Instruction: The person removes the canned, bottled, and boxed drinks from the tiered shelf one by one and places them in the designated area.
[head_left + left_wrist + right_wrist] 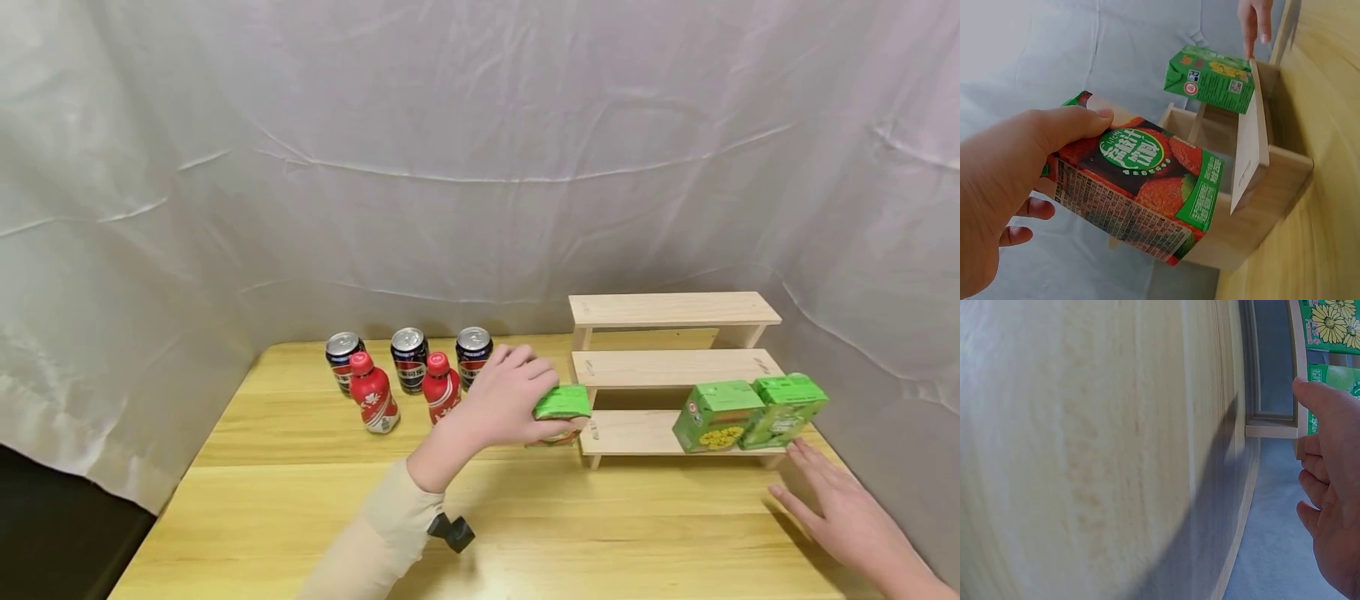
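Observation:
My left hand (pixel 512 400) grips a lychee juice carton (pixel 1141 175) with a green top, at the left end of the wooden tiered shelf (pixel 633 432). In the left wrist view the thumb lies across its printed front and the carton is tilted, off the shelf. Two green drink cartons stand side by side on the lowest step: one with yellow flowers (pixel 718 417), and a lighter green one (pixel 786 410) at the right end. My right hand (pixel 840 512) is at that right end, fingers extended, thumb by the step's edge in the right wrist view. It holds nothing.
Left of the shelf stand two red bottles (pixel 373 396), with three dark cola cans (pixel 410 367) behind them. The nearer right bottle is partly hidden by my left arm. Grey curtain (pixel 480 167) surrounds the wooden table (pixel 315 500) at the back and sides.

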{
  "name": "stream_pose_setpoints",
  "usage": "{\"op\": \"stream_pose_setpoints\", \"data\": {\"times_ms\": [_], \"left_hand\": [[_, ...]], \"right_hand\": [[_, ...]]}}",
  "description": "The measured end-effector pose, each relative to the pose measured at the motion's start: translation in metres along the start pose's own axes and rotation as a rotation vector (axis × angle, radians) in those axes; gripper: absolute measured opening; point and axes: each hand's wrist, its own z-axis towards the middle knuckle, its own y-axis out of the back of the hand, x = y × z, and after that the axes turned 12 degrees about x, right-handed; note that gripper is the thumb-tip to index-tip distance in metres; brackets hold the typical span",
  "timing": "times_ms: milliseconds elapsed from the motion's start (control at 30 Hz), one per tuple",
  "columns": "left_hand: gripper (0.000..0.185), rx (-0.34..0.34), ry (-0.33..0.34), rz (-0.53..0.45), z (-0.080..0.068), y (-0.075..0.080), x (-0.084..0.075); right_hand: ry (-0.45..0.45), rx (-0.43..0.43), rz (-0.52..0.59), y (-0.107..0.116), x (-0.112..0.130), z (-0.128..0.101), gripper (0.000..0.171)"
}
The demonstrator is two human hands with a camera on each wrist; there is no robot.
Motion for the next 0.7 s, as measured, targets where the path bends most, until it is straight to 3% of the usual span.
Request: {"op": "stream_pose_setpoints", "data": {"times_ms": [500,700], "left_hand": [[0.049,-0.067,-0.066,0.057,-0.056,0.023,0.034],[0.052,-0.050,-0.068,0.114,-0.078,0.032,0.049]], "right_hand": [[-0.006,0.011,0.017,0.000,-0.001,-0.001,0.077],[0.001,0.004,0.012,-0.001,-0.002,-0.001,0.076]]}}
